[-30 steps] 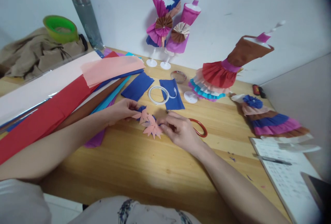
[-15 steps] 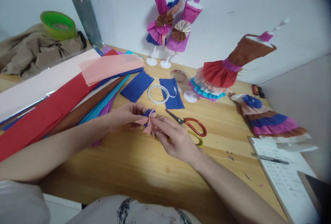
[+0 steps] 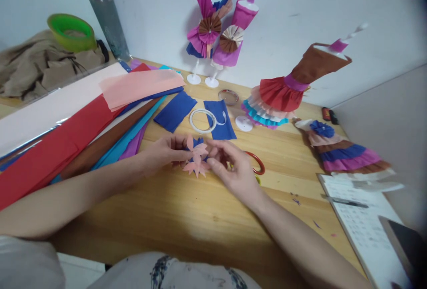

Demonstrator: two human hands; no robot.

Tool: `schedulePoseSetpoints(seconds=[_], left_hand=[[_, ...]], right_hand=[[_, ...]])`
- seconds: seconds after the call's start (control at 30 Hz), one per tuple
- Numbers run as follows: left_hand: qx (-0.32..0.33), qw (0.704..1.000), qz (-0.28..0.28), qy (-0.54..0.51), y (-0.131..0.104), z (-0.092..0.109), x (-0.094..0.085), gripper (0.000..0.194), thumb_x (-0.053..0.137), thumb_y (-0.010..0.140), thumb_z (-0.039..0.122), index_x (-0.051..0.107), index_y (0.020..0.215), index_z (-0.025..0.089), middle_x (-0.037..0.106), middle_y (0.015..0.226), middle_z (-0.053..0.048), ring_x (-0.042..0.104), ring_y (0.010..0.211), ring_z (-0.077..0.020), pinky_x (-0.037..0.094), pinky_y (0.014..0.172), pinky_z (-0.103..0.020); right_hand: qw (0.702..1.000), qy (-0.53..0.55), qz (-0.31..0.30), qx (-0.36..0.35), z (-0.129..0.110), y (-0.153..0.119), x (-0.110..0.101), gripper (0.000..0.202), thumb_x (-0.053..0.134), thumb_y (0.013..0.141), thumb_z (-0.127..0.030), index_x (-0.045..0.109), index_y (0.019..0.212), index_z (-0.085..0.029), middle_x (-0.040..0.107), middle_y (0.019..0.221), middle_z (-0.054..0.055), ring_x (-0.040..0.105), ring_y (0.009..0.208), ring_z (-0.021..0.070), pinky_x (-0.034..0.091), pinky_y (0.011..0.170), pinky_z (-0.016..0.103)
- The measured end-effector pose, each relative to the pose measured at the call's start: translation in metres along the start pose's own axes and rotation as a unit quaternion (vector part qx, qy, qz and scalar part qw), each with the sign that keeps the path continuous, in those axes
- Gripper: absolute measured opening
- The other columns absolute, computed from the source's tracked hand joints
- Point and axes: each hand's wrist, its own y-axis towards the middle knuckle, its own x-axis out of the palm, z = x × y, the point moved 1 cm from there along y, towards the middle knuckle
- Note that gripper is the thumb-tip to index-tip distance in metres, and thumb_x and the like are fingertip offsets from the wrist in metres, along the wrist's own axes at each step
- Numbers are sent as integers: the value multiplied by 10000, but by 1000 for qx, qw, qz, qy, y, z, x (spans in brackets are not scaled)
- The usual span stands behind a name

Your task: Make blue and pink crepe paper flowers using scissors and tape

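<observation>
Between my hands, above the wooden table, is a paper flower [image 3: 197, 161] with pointed pink petals and blue layers showing behind them. My left hand [image 3: 170, 150] pinches its left side between thumb and fingers. My right hand [image 3: 235, 169] is at the flower's right edge, thumb and fingertips closed on the petals there. Partly covered by my right hand is a pair of scissors [image 3: 256, 162], of which mostly the red and yellow handles show. Just beyond the hands lie a roll of white tape [image 3: 191, 121] and two blue paper pieces [image 3: 175, 111], [image 3: 227, 129].
Long crepe paper sheets [image 3: 66, 138] cover the left side. Along the wall stand small mannequins in paper dresses [image 3: 242, 15], [image 3: 328, 64] and a bottle [image 3: 108, 22]. At right lie a paper dress [image 3: 350, 154], a notebook [image 3: 347, 226], a pen [image 3: 348, 201] and a dark device [image 3: 400, 240].
The flower's petals now spread wider and face the camera more. My right hand has shifted slightly right and covers the scissors' blades. The view has moved a little.
</observation>
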Motion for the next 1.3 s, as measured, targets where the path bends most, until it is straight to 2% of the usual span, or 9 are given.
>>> schedulePoseSetpoints(seconds=[0.13, 0.23, 0.53, 0.67, 0.8, 0.93, 1.07, 1.17, 1.3], left_hand=[[30, 999, -23, 30, -2, 6, 10, 225, 712, 777, 325, 593, 700, 150, 648, 607, 0, 531, 503, -78, 331, 459, -180], [42, 998, -15, 34, -3, 11, 17, 218, 728, 742, 290, 581, 664, 149, 611, 567, 24, 501, 487, -66, 335, 468, -180], [-22, 998, 26, 53, -3, 8, 20, 196, 742, 705, 302, 640, 685, 136, 598, 541, 26, 453, 449, -61, 340, 439, -185], [7, 998, 39, 55, -4, 3, 21, 190, 737, 712, 302, 668, 695, 126, 636, 574, 6, 475, 477, -68, 337, 454, -189], [57, 995, 54, 58, -6, 0, 22, 193, 713, 752, 278, 656, 646, 127, 704, 678, -40, 621, 648, -126, 452, 596, -218], [44, 997, 48, 50, -6, 2, 21, 234, 741, 753, 331, 654, 670, 131, 670, 619, -19, 604, 589, -120, 435, 553, -218], [36, 997, 49, 42, -5, 3, 19, 272, 773, 725, 378, 653, 699, 135, 615, 552, 21, 516, 492, -83, 347, 467, -193], [35, 997, 49, 40, -5, 1, 19, 270, 756, 740, 375, 654, 706, 127, 637, 583, 5, 535, 523, -85, 364, 492, -193], [52, 997, 42, 38, -5, 0, 22, 203, 703, 774, 287, 639, 673, 123, 628, 586, 4, 555, 571, -85, 404, 552, -195]], right_hand=[[964, 224, -85, 114, 2, 4, 8, 323, 690, 814, -454, 605, 991, -197, 693, 883, 54, 662, 754, 177, 536, 646, 308], [940, 306, -74, 129, 1, 4, 18, 340, 744, 760, -475, 568, 893, -217, 686, 824, 23, 671, 724, 173, 550, 650, 317], [946, 297, -33, 122, 0, 5, 20, 305, 721, 792, -446, 535, 723, -215, 618, 630, -26, 600, 562, 125, 491, 561, 268], [952, 285, -7, 114, 1, 4, 22, 237, 711, 796, -372, 548, 724, -215, 597, 616, -37, 573, 544, 114, 468, 547, 257], [968, 223, 36, 110, 0, 1, 22, 195, 730, 757, -282, 586, 875, -227, 612, 704, -28, 570, 593, 122, 470, 545, 255], [987, 121, 96, 47, -1, -2, 18, 287, 715, 783, -234, 573, 1032, -241, 647, 886, 18, 614, 733, 155, 513, 621, 294], [980, 10, 177, -93, -3, -6, 10, 327, 679, 810, -164, 571, 1103, -259, 607, 1131, 81, 597, 1062, 241, 531, 816, 408], [968, -66, 166, -176, -7, -7, 7, 295, 674, 809, -119, 611, 1059, -264, 598, 1134, 77, 597, 1058, 250, 516, 870, 449], [974, -88, 114, -176, -11, -5, 9, 231, 692, 809, -112, 636, 993, -238, 578, 1174, 100, 601, 1000, 241, 534, 766, 404]])
